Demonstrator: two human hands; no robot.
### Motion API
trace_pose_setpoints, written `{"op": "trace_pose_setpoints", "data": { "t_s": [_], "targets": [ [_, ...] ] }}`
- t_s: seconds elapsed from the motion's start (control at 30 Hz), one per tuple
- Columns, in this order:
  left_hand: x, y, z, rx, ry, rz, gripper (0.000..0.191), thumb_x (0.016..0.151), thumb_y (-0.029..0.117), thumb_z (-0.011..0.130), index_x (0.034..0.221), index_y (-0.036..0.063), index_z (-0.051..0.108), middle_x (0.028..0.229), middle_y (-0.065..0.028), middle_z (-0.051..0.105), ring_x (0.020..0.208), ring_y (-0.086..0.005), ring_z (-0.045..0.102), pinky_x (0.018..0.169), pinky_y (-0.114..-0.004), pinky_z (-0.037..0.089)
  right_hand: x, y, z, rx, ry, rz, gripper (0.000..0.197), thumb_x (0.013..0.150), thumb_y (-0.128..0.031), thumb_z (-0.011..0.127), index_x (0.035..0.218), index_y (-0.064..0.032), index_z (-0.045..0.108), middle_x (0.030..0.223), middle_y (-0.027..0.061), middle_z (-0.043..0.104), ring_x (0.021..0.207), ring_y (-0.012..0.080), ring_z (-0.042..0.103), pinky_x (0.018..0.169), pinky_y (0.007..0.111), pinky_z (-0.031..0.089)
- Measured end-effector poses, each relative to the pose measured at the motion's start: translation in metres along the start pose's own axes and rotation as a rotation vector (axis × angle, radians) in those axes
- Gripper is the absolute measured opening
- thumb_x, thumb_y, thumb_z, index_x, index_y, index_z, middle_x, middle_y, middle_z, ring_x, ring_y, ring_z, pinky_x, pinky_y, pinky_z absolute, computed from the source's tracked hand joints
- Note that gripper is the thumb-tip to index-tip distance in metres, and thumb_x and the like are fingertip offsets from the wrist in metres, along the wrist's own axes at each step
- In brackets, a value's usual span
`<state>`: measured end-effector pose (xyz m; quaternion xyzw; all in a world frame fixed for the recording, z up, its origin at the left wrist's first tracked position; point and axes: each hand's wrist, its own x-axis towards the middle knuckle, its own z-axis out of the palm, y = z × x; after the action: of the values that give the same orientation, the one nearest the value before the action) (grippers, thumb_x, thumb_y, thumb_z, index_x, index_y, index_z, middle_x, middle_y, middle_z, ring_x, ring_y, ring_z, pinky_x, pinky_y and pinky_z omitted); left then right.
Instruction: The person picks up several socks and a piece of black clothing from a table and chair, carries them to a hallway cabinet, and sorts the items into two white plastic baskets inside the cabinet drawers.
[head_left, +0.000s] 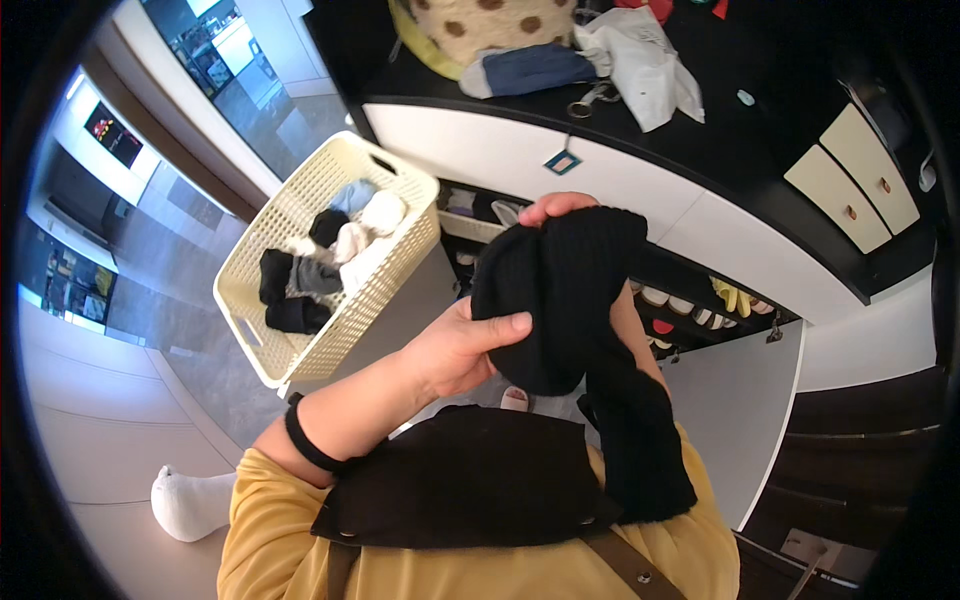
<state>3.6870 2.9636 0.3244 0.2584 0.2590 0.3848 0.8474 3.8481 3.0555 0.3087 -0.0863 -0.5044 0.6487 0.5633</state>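
Observation:
Both my hands hold a black ribbed knitted item (555, 300), perhaps a sock or stocking, bunched up in front of my chest. My left hand (469, 345) grips its left side, thumb on top. Mostly hidden behind the fabric, my right hand (559, 206) shows only fingers at the upper edge. A long end of the knit drapes down over my right forearm. To the left, a cream perforated plastic basket (420, 247) contains rolled socks: black (296, 315), grey (315, 275), light blue (352, 196) and white (384, 212).
Beyond my hands stands a white cabinet with a black top (720, 150), bearing a blue-grey sock (540, 69), a white plastic bag (637, 60) and a small drawer box (851, 199). Below, its open door (750, 405) exposes shelves of shoes (679, 304).

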Motion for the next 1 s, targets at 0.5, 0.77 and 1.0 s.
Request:
{"op": "trace_pose_setpoints", "data": {
  "t_s": [0.5, 0.77, 1.0],
  "targets": [
    [-0.114, -0.025, -0.095, 0.268, 0.227, 0.351, 0.047, 0.086, 0.020, 0.061, 0.125, -0.0005, 0.044, 0.110, -0.0114, 0.059, 0.102, -0.0219, 0.056, 0.091, -0.035, 0.044, -0.153, 0.015, 0.119, -0.408, 0.701, 0.635, 0.039, 0.091, -0.029, 0.046, 0.119, -0.0029, 0.051, 0.109, 0.0114, 0.059, 0.097, 0.0212, 0.057, 0.086, 0.038, 0.047],
    [-0.118, -0.002, -0.062, 0.121, 0.260, 0.452, 0.033, 0.089, 0.011, 0.058, 0.118, -0.0002, 0.051, 0.106, -0.0095, 0.060, 0.094, -0.0187, 0.059, 0.083, -0.032, 0.049, -0.193, -0.003, 0.087, 0.228, 1.047, 0.455, 0.038, 0.092, -0.034, 0.044, 0.115, -0.0051, 0.054, 0.109, 0.0117, 0.060, 0.099, 0.0243, 0.057, 0.089, 0.046, 0.046],
    [-0.099, -0.018, -0.041, 0.187, 0.283, 0.187, 0.032, 0.089, 0.008, 0.051, 0.119, -0.0031, 0.049, 0.107, -0.0142, 0.060, 0.095, -0.0243, 0.062, 0.082, -0.038, 0.052, -0.198, -0.031, 0.084, 0.352, 1.054, 0.181, 0.036, 0.092, -0.031, 0.042, 0.112, -0.0039, 0.055, 0.106, 0.0140, 0.061, 0.094, 0.0257, 0.059, 0.086, 0.046, 0.046]
  ]
}}
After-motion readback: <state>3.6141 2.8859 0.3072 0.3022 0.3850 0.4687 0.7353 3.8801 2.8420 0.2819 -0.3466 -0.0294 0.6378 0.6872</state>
